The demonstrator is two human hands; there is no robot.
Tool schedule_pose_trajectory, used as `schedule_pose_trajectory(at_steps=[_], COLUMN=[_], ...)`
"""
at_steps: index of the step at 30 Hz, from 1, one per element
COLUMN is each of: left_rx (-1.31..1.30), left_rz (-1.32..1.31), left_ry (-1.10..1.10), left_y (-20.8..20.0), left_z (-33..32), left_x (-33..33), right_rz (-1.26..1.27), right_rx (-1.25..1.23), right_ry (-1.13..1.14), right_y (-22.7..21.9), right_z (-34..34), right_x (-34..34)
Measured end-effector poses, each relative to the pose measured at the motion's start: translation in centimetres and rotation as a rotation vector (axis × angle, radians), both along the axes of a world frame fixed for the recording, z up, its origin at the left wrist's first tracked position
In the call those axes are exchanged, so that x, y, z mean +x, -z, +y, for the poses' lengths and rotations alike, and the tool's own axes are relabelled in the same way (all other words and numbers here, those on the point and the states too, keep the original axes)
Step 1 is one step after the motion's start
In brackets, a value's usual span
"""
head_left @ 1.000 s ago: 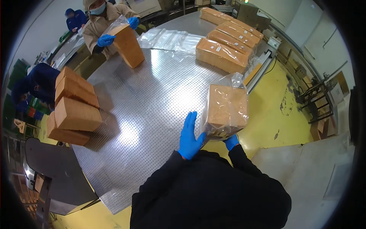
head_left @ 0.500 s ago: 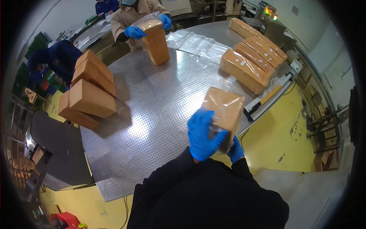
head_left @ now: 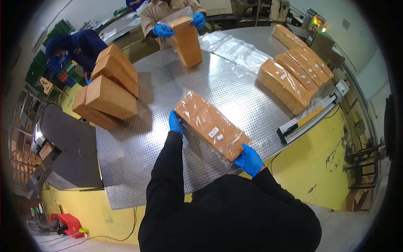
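Between my two blue-gloved hands is a long bread loaf in a clear plastic bag (head_left: 212, 124), with two small white labels on its upper face. It lies slantwise over the near part of the perforated metal table (head_left: 163, 96). My left hand (head_left: 175, 123) grips its far left end, the fingers partly hidden by the loaf. At the near right end my right hand (head_left: 249, 160) is closed on the corner, thumb on top. Whether the loaf rests on the table or is held just above it, I cannot tell.
Unwrapped loaves (head_left: 111, 96) are stacked at the table's left. Several bagged loaves (head_left: 287, 84) lie at the right, beside a bar-shaped sealer (head_left: 308, 117). Clear bags (head_left: 235, 50) are spread at the back. Across the table, a co-worker's gloved hands (head_left: 163, 30) hold a loaf (head_left: 187, 46) in a bag.
The bagged loaf has swung from upright at my right to lying lengthwise in front of me. My left hand has shifted left to its far end, and labels now show.
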State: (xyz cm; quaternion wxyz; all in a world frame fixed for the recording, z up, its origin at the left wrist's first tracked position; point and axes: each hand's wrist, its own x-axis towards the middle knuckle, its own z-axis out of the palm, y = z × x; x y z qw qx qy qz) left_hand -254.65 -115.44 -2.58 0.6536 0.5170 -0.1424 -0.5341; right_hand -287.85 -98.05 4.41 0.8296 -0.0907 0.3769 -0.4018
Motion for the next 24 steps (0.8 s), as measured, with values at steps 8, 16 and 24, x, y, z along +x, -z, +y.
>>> schedule_pose_trajectory(at_steps=[8,16,24], left_rx=[0.184,-0.595,-0.574], left_rz=[-1.132,-1.811,-2.138], left_ry=[-0.430,0.783,0.873], left_y=[1.7,-10.4,-7.4], left_z=[0.6,13.6,10.8], left_x=[3.5,-19.5,-22.3], right_rz=[-0.121,-0.055,-0.063], right_rx=[0.137,-0.022,-0.082], right_ry=[0.122,-0.116,0.000], right_y=[3.8,9.9,10.4], right_z=[-0.3,-1.9,-2.7], right_x=[-0.5,-0.9,-0.4])
